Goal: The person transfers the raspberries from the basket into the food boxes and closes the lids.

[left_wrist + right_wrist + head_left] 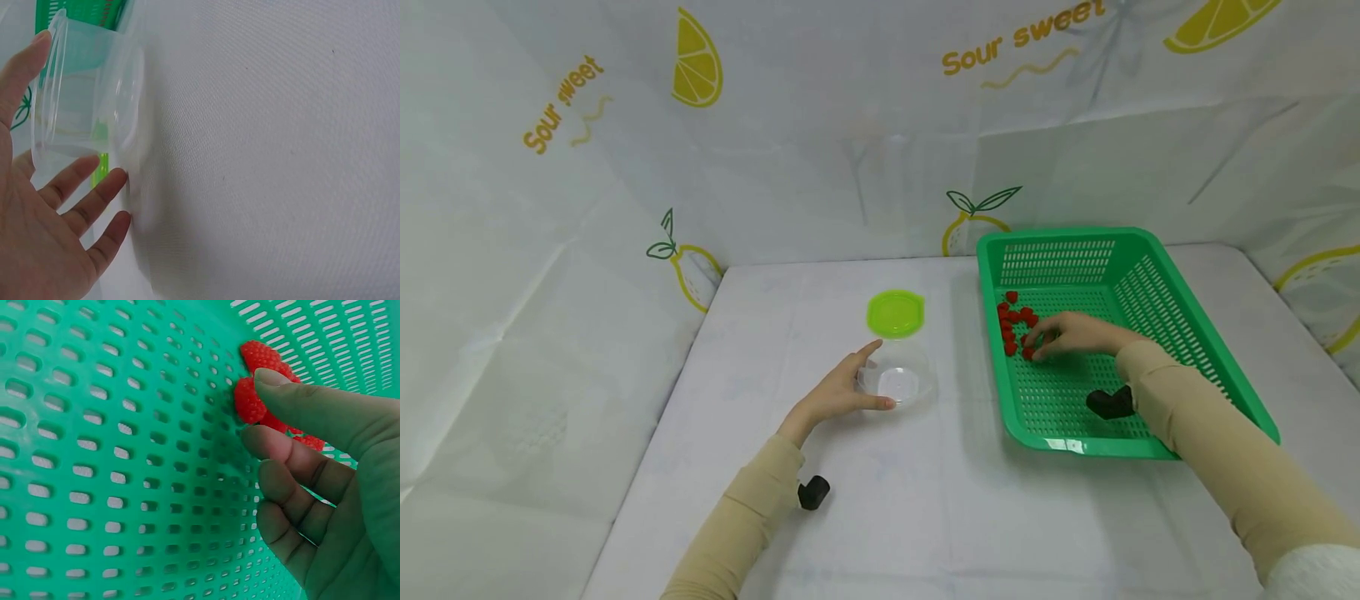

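A clear round plastic container (901, 379) stands on the white-covered table. My left hand (837, 392) holds it from the left. In the left wrist view, the thumb lies at the container's rim (53, 87) and the other fingers spread below its side. Inside the green basket (1187, 333), red raspberries (1013, 317) cluster along the left wall. My right hand (1075, 333) reaches in among them. In the right wrist view, its thumb and index fingertip pinch one raspberry (249, 403) close to the perforated floor, with several more behind the thumb.
A bright green lid (896, 313) lies just behind the container. The basket's raised rim borders the right hand on all sides. Black camera mounts (814, 492) stick out at both wrists. A white sheet printed with lemons (697, 67) hangs behind the table.
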Motion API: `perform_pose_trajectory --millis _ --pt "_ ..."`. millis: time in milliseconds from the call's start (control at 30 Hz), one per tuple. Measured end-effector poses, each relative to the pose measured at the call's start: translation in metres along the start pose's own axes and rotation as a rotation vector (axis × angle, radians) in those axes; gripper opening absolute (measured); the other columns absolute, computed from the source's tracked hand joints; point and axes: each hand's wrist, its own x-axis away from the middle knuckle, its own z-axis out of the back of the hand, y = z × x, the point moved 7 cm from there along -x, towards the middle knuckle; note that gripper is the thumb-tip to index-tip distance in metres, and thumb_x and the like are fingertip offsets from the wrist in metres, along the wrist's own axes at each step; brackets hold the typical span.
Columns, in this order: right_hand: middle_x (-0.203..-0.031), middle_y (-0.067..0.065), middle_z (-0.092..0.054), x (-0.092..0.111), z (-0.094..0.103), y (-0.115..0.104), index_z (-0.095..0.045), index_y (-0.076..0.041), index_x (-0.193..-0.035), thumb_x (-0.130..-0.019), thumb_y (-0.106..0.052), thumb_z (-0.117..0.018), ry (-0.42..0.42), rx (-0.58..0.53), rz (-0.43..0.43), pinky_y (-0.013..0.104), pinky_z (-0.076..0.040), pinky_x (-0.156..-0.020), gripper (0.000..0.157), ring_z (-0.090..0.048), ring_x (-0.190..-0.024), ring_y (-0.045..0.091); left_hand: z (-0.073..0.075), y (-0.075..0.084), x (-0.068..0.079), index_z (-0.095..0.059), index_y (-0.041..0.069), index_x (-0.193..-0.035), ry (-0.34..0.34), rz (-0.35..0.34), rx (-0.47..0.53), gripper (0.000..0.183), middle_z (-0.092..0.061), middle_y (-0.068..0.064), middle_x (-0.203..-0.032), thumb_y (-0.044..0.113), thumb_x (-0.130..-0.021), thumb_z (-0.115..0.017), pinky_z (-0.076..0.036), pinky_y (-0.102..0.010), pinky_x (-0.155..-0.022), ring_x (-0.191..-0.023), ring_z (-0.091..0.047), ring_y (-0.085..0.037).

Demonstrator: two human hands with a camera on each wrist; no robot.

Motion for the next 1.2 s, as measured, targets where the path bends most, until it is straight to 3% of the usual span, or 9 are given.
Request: perform_pose_trajectory --millis 300,600,1200 --pt "-0.085 0.004 -0.063 -0.0053 -0.0056 0.0016 -0.066 -0.008 -0.102 -0.084 -0.023 -0.068 -0.01 -0.029 0.004 0.03 -0.041 -0.068 0.024 -0.052 -0.076 0.014 0.0001 0.0011 0.0032 -0.021 0.032 -0.148 -0.002 0.01 0.012 0.1 -0.043 -0.007 -0.136 0.04 -0.068 -0.081 -0.036 -0.048 -0.105 -0.125 -0.043 -0.027" --pt "-0.084 0.005 -0.062 -0.0035 -0.0048 -0.0008 -0.064 -0.005 -0.105 -0.085 -0.019 -0.066 -0.027 -0.028 0.021 0.029 -0.04 -0.065 0.025 -0.049 -0.072 0.013 -0.0003 -0.0004 0.0018 -0.019 0.034 -0.148 -0.002 0.013 0.01 0.1 -0.042 -0.007 -0.137 0.044 -0.068 -0.08 -0.034 -0.048 -0.107 -0.127 -0.041 -0.027" --pt "-0.081 0.004 -0.057 -0.0011 -0.0026 -0.0049 -0.061 -0.007 -0.107 -0.086 -0.027 -0.066 -0.071 -0.094 -0.007 0.028 -0.038 -0.064 0.03 -0.045 -0.07 0.012 0.0009 0.0005 -0.0003 -0.018 0.035 -0.148 -0.01 0.007 -0.003 0.102 -0.044 -0.007 -0.134 0.046 -0.068 -0.079 -0.037 -0.047 -0.103 -0.121 -0.045 -0.026"
